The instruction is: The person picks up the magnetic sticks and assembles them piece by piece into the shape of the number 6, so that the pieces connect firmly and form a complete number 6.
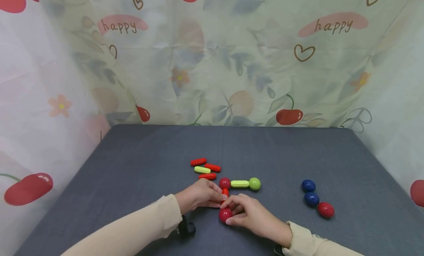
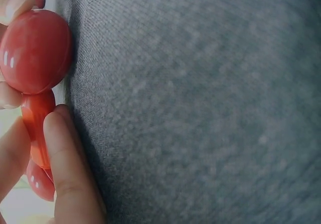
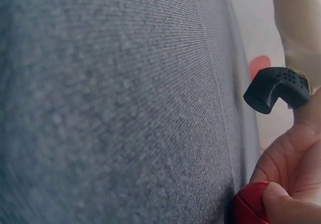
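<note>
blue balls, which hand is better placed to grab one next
Probably the right hand, once it releases its red ball: the blue balls lie on its side. The left hand is farther off, pinching the red rod.

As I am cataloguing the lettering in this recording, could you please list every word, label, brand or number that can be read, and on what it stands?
"happy": on the left pink patch of the patterned curtain, head view.
"happy": on the right pink patch of that curtain.
No other text is readable; none shows on the balls or rods.
</note>
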Demonstrator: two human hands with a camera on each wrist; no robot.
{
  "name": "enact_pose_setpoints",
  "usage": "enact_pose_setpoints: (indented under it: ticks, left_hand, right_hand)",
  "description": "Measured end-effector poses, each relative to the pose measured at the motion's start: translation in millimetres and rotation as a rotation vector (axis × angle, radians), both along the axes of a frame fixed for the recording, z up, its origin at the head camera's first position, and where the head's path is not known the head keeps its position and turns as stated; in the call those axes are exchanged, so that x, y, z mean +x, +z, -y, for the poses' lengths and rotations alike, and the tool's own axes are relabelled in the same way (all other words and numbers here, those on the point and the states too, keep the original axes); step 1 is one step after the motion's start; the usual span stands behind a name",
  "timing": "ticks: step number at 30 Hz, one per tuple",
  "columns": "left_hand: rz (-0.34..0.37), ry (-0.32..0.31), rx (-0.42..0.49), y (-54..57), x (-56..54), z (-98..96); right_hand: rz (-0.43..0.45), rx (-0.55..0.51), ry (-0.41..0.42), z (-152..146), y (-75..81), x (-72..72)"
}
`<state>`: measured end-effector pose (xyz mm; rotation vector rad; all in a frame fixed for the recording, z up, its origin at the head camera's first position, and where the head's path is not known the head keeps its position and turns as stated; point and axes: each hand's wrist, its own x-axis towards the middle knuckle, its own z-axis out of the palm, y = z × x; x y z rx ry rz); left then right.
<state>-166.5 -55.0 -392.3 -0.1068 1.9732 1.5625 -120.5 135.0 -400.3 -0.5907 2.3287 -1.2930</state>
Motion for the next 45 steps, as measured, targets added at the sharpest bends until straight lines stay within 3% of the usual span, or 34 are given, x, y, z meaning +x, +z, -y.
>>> enact_pose_setpoints:
  ticks: [5,13,23,31,36,45]
  left_hand:
    - [0.000,-0.008,-0.006,-0.8,-1.0,0.9]
    - [0.004,-0.011,-0.002,-2.2,-2.8,0.6]
    - [0.006,-0.017,0.005,1.2,-2.0,-0.6]
    - [-0.001,-0.008,-0.006,0.6,-1.7,-1.1]
    - [-0.040,-0.030,-0.073,2.2,0.5,-1.4]
    - [-0.189,-0.125,-0.209,11.3,3.2,4.7]
  right_hand:
    - [0.012,0.005,0.002,0.3,0.0,-2.4]
    - [0.111,-0.029,-0.002,-0.2,0.4,-5.6]
    - [0.116,-0.021,-0.019,-0.5,1.5,-6.5]
    - [0.169,-0.029,-0.033,0.8,-0.8,-10.3]
    - [0.183,-0.050,-0.040,0.6,-1.9,-10.8]
    - [0.197,-0.109,-0.041,-1.5,-5.7,-10.5]
